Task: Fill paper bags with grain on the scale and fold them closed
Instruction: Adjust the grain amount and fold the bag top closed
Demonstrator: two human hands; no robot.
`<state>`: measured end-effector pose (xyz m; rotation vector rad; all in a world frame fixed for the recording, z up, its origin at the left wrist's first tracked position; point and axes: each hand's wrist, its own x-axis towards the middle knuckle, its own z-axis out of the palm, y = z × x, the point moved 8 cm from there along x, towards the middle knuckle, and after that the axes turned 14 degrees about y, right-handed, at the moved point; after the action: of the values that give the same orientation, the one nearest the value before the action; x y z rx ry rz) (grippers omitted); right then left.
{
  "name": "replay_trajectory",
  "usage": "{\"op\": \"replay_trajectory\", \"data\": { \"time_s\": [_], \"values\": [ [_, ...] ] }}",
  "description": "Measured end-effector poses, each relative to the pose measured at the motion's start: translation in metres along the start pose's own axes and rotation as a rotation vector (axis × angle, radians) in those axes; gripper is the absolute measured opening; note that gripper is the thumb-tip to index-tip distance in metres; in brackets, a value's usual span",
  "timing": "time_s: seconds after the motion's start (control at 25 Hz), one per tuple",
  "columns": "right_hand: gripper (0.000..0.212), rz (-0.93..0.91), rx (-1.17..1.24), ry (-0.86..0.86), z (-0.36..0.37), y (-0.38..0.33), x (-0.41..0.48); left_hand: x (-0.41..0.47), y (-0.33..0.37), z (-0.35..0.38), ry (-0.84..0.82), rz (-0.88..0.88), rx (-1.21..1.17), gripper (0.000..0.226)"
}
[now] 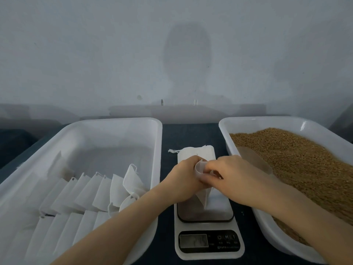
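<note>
Both hands meet above the white kitchen scale [208, 243]. My left hand [186, 180] grips the top of a small white paper bag [203, 197] whose lower end hangs down onto the scale platform. My right hand [233, 176] pinches the bag's rim from the right, and the mouth is held round and open between the two hands. A stack of flat white bags [196, 153] lies just behind the scale. Brown grain [298, 159] fills the white tray [271, 224] on the right. The scale's display digits are too blurred to read.
On the left stands a large white tray [114, 123] holding several white bags [89, 190] leaning in rows. A translucent scoop [254, 159] lies on the grain by the right tray's near-left side. Everything sits on a dark table [189, 132] against a pale wall.
</note>
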<state>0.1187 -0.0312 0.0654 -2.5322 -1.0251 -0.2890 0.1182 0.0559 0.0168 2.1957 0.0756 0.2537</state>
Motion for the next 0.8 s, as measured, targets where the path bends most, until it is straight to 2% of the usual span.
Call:
{"op": "replay_trajectory", "data": {
  "time_s": [0.2,0.24,0.32,0.4,0.56,0.8],
  "values": [
    [0.016,0.028,0.125,0.088,-0.002,0.021,0.002,-0.008,-0.005,-0.005,-0.184,-0.048,-0.024,0.046],
    [0.011,0.036,0.162,0.126,-0.005,0.023,0.002,-0.007,-0.006,-0.011,-0.164,-0.049,-0.038,0.046],
    [0.005,0.044,0.232,0.193,-0.01,0.025,-0.001,-0.004,-0.004,-0.025,-0.043,-0.021,-0.039,0.031],
    [0.017,0.056,0.298,0.226,-0.01,0.026,-0.004,-0.003,-0.003,-0.035,0.07,-0.008,-0.015,0.016],
    [0.044,0.12,0.374,0.271,-0.011,0.038,-0.004,-0.001,-0.005,-0.051,0.215,-0.011,0.043,0.016],
    [0.039,0.1,0.325,0.354,-0.019,0.043,-0.004,-0.007,0.005,-0.05,0.213,0.033,0.05,0.007]
  ]
}}
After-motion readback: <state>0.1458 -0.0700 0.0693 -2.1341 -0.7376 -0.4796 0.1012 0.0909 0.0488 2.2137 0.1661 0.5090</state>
